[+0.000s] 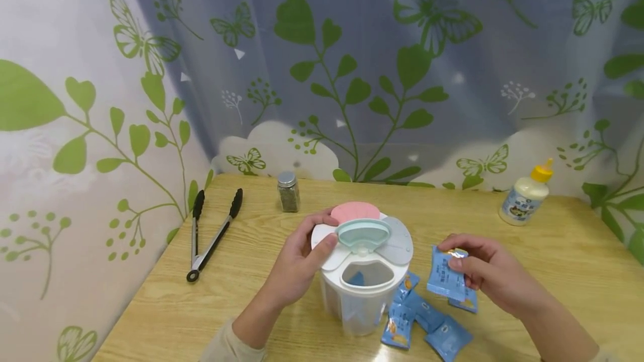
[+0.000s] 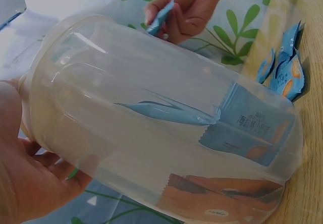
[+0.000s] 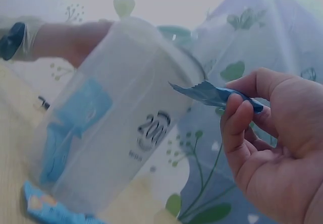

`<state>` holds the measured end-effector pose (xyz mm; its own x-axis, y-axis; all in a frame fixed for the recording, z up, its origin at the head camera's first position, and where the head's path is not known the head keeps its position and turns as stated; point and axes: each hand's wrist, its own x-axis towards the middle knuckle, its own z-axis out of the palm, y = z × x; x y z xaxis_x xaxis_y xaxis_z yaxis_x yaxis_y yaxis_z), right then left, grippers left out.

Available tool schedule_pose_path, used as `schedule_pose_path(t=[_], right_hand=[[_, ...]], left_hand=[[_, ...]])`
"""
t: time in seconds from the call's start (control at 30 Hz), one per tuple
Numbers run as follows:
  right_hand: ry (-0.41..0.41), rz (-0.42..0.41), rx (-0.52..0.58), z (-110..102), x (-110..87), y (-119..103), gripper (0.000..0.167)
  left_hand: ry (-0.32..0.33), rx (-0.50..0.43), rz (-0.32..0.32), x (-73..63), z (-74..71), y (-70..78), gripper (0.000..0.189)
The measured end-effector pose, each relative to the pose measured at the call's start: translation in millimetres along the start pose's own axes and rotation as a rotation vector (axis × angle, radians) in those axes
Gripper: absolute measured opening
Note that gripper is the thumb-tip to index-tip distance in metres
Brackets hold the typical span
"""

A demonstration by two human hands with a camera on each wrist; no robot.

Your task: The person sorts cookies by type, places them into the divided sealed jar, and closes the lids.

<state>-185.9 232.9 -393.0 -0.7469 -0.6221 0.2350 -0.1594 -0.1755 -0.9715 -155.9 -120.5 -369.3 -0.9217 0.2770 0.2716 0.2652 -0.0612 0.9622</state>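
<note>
A clear plastic storage container with a white lid stands on the table. One lid flap, pale green, is raised, and the front opening is uncovered. My left hand grips the lid's left rim, thumb on top. Through the wall in the left wrist view, blue snack packets and an orange packet show inside. To the container's right, my right hand pinches another blue snack packet between thumb and fingers. More blue packets lie on the wood beneath it.
Black-tipped tongs lie spread at the left of the table. A small spice jar stands behind the container, and a yellow-capped bottle at the back right. Patterned curtain hangs along the far edge.
</note>
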Motion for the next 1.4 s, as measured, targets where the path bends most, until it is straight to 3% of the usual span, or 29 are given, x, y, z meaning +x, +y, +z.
schedule_pose_path(t=[0.13, 0.43, 0.77, 0.97, 1.13, 1.4], right_hand=[[-0.022, -0.072, -0.009, 6.5, 6.2, -10.1, 0.054], [-0.008, -0.074, -0.016, 27.8, 23.0, -33.2, 0.051], [0.004, -0.154, -0.080, 63.0, 42.8, -54.4, 0.040], [0.070, -0.124, -0.194, 80.5, 49.7, -63.1, 0.032], [0.098, -0.087, -0.223, 87.5, 54.4, -65.8, 0.026], [0.092, -0.136, -0.239, 96.8, 58.3, -65.5, 0.020]], left_hand=[[0.002, -0.002, 0.005, -0.2, 0.3, -0.3, 0.028], [0.003, 0.003, 0.002, -0.1, 1.0, 1.5, 0.029], [0.008, 0.005, 0.015, 0.3, 0.8, 0.5, 0.029], [0.006, -0.001, 0.015, 0.4, 1.1, -1.1, 0.029], [0.004, 0.001, 0.009, 0.3, 1.0, -1.6, 0.028], [0.007, -0.001, 0.005, 0.6, 0.5, -0.1, 0.028]])
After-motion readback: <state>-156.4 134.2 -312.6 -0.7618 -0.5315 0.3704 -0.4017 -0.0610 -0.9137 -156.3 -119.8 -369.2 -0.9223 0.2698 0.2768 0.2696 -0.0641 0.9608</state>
